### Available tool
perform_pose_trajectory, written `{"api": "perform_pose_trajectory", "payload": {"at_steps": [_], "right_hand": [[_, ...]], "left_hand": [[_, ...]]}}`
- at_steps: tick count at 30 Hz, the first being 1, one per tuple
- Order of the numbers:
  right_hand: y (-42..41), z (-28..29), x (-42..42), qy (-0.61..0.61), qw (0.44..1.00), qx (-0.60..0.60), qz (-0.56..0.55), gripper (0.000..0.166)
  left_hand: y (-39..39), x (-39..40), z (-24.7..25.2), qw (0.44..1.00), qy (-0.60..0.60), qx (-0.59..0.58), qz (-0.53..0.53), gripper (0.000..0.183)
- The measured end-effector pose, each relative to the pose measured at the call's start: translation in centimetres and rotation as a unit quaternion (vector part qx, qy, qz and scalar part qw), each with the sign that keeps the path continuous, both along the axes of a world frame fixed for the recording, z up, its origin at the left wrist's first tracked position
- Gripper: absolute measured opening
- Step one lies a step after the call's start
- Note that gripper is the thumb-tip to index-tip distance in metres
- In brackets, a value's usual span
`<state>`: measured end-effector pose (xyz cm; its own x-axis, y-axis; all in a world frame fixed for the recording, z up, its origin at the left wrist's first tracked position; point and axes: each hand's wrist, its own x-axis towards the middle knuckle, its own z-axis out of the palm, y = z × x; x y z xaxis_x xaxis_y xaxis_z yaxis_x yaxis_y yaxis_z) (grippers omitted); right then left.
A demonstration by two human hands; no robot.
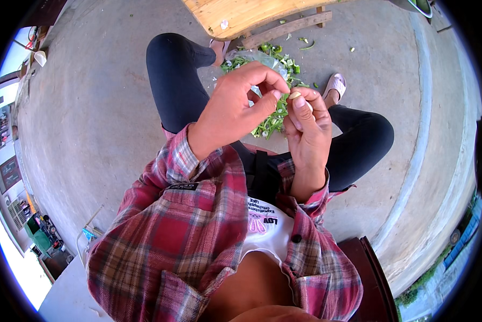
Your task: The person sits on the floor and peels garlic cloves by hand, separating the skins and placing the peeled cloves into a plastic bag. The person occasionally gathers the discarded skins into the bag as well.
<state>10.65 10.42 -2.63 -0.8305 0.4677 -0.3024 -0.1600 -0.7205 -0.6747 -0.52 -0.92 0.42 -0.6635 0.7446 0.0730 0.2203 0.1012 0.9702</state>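
Two pale garlic cloves (294, 95) are in my right hand (311, 120). One sits pinched at the tips of my thumb and forefinger, and the other shows partly behind the thumb. My left hand (241, 106) is raised right beside it, thumb and forefinger tips close together at the edge of the upper clove. Whether a scrap of skin lies between those left fingertips is too small to tell. Below both hands, on the concrete floor (92, 80), lies a heap of cut green vegetable trimmings (269, 126), with a clear plastic bag (265, 60) among them.
A wooden table (245, 14) stands ahead, with a white scrap (224, 24) near its corner. Its wooden crossbar (287, 30) is low, close to the trimmings. A metal bowl (420, 7) shows at the top right. Dark red wooden furniture (361, 265) is behind me on the right.
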Motion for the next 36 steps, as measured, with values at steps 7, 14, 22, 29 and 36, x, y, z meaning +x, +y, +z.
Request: {"api": "perform_pose_trajectory", "payload": {"at_steps": [7, 14, 22, 29, 36], "right_hand": [[-0.5, -0.7, 0.1, -0.077, 0.947, 0.306, -0.065, 0.009], [-0.6, 0.0, -0.6, -0.07, 0.765, 0.625, -0.139, 0.018], [-1.2, -0.3, -0.1, -0.081, 0.918, 0.38, -0.084, 0.01], [-0.5, 0.1, -0.2, 0.013, 1.0, -0.024, -0.011, 0.011], [-0.4, 0.2, -0.4, 0.025, 0.998, -0.059, 0.002, 0.011]], "left_hand": [[0.1, 0.1, 0.7, 0.999, -0.023, -0.04, 0.004, 0.012], [0.1, 0.0, 0.3, 0.997, -0.056, -0.05, 0.012, 0.009], [0.2, 0.3, -0.8, 0.998, -0.064, -0.017, 0.018, 0.007], [0.3, 0.0, 0.8, 0.993, -0.112, -0.033, -0.002, 0.015], [0.0, -0.3, 0.6, 0.999, -0.051, -0.014, -0.002, 0.016]]}}
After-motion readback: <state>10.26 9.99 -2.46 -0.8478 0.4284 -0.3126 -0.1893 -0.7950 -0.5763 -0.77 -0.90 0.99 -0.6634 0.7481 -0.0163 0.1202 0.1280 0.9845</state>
